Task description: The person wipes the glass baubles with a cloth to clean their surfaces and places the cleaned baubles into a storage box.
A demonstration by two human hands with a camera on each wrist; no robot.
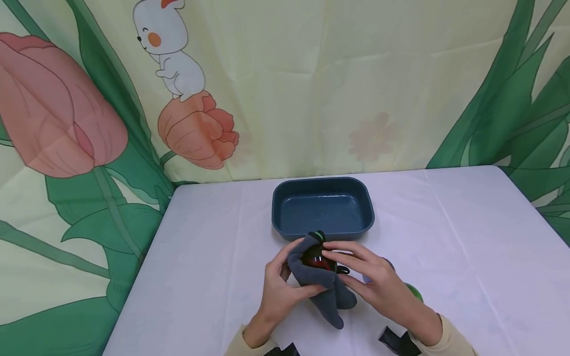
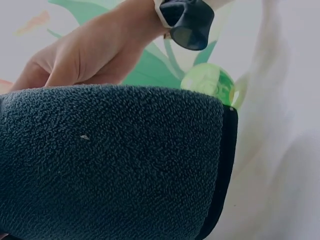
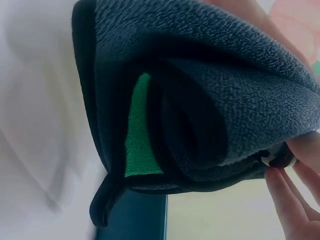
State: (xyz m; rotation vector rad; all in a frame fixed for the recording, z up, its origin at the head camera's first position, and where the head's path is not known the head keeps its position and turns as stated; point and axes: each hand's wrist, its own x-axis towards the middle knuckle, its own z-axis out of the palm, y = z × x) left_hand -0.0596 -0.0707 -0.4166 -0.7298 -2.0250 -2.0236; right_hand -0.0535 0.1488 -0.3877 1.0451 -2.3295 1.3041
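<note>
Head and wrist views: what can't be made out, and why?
Head view: much of the dark red thing, wrapped in the grey cloth.
Head view: part of a green thing, behind the right forearm.
Left wrist view: fingertips of the right hand, behind cloth.
Right wrist view: most of the basin, behind cloth, cut by bottom edge.

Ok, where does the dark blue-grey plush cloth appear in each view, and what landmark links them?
Head: dark blue-grey plush cloth, low, just right of centre.
Left wrist: lower left, spanning most of the width.
Right wrist: top to lower middle, reaching the right edge.
Shared landmark: floral-printed fabric.
</note>
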